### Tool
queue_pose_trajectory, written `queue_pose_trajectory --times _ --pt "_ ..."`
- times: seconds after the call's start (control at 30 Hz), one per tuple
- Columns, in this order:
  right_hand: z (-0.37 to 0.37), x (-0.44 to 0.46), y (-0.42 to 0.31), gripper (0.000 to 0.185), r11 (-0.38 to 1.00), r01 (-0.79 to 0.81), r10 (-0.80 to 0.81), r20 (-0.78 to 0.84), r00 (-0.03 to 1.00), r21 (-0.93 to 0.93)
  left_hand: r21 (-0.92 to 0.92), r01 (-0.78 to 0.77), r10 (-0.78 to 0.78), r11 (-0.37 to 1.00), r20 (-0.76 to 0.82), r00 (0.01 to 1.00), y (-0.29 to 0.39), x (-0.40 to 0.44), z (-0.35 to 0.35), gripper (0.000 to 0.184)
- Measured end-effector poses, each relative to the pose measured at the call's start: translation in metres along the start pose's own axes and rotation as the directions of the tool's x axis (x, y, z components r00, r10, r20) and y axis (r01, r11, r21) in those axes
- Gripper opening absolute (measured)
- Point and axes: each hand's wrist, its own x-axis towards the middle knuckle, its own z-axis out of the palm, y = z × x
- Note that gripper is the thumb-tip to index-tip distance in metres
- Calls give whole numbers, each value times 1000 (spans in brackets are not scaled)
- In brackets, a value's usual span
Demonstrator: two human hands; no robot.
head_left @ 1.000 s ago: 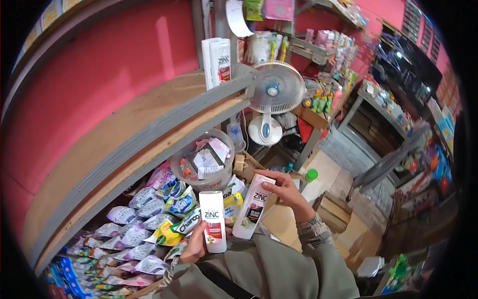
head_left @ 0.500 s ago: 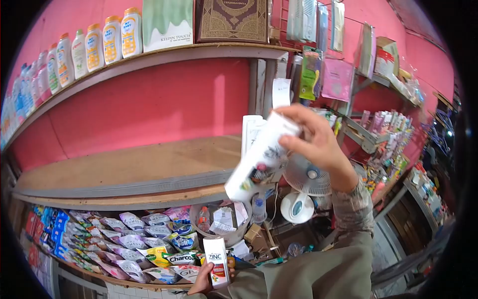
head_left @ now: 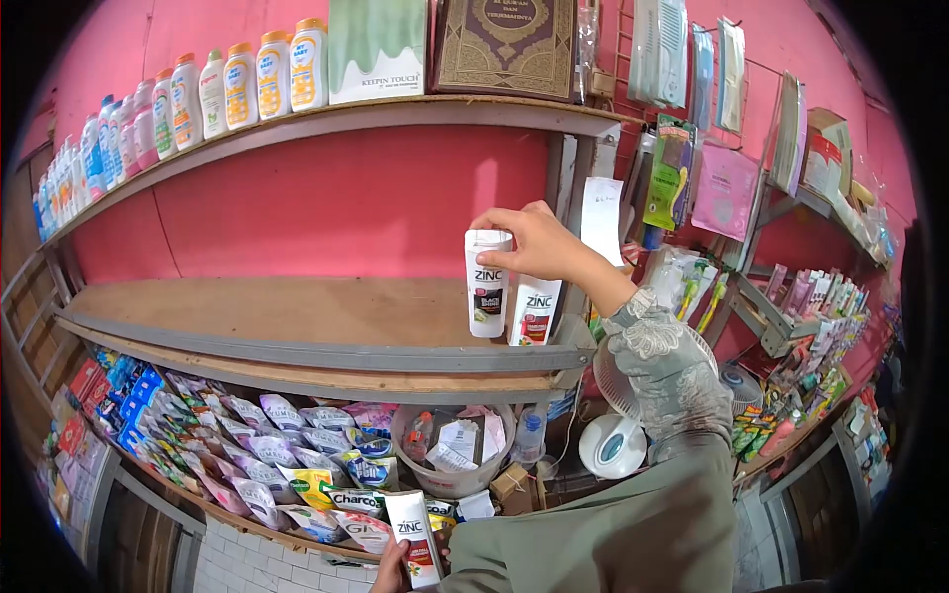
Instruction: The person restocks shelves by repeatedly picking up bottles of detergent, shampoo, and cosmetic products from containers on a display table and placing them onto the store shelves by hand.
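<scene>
The right hand (head_left: 529, 242) held a black-label bottle (head_left: 488, 304) at the shelf (head_left: 247, 321);
its upper-end grip probably kept the front readable, beside a red-label bottle (head_left: 537, 308); lower down, the left hand (head_left: 391, 570) clasped another bottle (head_left: 410, 534), front likewise uncovered.

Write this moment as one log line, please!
right hand: holds Black Shine bottle at shelf, contact unclear | left hand: holds red-label bottle, lower | standing on shelf: second red-label bottle
</scene>
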Motion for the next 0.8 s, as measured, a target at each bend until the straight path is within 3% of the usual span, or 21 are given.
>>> queue_pose_trajectory --times 0.13,0.43,0.8 --pt "5 6 11 38 988 -120 114 74 991 93 22 10 -9 1000 -21 1000 4 1 9 60" --pt "9 9 18 42 988 -142 151 225 963 -55 19 21 -21 1000 -28 999 3 13 10 59" --pt "8 9 28 45 979 -202 184 304 935 28 12 20 -20 1000 -28 999 2 23 8 58"
